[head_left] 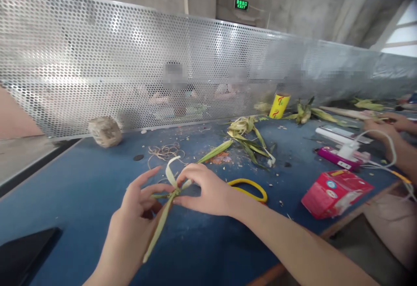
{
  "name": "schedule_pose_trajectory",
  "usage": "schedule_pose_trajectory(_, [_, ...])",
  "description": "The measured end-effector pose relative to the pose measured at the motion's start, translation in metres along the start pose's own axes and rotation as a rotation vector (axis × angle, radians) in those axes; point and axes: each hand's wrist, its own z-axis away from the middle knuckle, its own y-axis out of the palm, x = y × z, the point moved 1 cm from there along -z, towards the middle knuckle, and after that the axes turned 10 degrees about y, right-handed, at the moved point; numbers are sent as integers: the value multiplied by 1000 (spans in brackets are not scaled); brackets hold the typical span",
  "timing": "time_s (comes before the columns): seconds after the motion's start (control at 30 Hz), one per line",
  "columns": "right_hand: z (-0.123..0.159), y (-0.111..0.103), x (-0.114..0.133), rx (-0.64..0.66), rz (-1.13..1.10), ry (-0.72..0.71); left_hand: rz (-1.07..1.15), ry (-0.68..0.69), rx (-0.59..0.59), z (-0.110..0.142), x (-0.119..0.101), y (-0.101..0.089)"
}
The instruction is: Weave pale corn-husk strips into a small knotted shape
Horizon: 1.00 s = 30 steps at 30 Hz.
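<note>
Over the blue tabletop, both my hands meet at a knotted strip of corn husk (159,227), green with pale ends. The fingers of my left hand (132,210) curl in at the left of the knot, pinching it, while the index finger is raised. From the other side, my right hand (206,189) pinches the husk at the knot between thumb and fingers. One pale end curls upward, and a longer green end hangs toward my left wrist. Just beyond my right wrist lies a yellow loop handle (250,186), partly hidden by the arm.
Loose corn husks (243,127) and tangled thin string (166,151) lie ahead. A perforated metal screen (130,60) borders the table. Rightward are a yellow cylinder (279,106), a red packet (335,192), a purple power strip (339,157) and another person's hand (379,129). A dark flat object (28,251) lies front left.
</note>
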Motion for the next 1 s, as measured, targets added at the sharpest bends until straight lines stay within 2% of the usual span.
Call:
schedule_pose_trajectory(0.13, [-1, 2, 2, 13, 87, -35, -83, 108, 136, 2, -3, 1])
schedule_pose_trajectory(0.2, [-1, 4, 4, 9, 180, -19, -90, 158, 105, 6, -4, -1])
schedule_pose_trajectory(0.37, [5, 11, 9, 37, 277, -61, -78, 176, 214, 12, -5, -2])
schedule_pose_trajectory(0.5, [6, 13, 6, 11, 287, -91, -110, 147, 185, 14, -7, 0])
schedule_pose_trajectory(0.67, [5, 13, 1, 1, 283, -62, -204, 240, 153, 14, -8, 1])
schedule_pose_trajectory(0.77, [4, 12, 0, 82, 218, 10, -277, 340, 144, 14, -9, 0])
schedule_pose_trajectory(0.83, [3, 11, 1, 132, 92, 64, -313, 380, 122, 14, -10, -1])
schedule_pose_trajectory(1.0, [2, 11, 5, 155, -196, 109, -214, 344, 48, 15, -9, -1])
